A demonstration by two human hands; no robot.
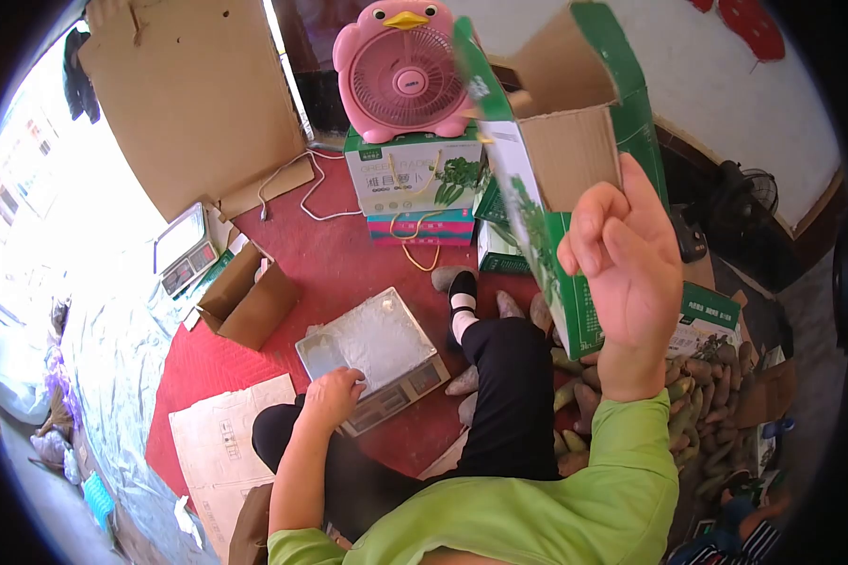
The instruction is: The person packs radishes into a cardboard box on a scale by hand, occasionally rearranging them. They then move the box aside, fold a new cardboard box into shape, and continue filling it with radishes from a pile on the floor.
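Note:
My right hand is raised at the right with its fingers curled at the wall of a green and white cardboard box. The box is tilted, its top flaps stand apart, and its brown inside shows. Part of it is hidden behind the hand. Low in front of me, my left hand rests on the near left edge of a scale with a silvery plate and a front panel. The left fingers are curled together, and nothing shows in them.
A pink penguin-shaped fan stands on a printed radish carton. Many long radishes are heaped at the right. At the left are an open brown box, another scale and flat cardboard. A person is partly visible lower right.

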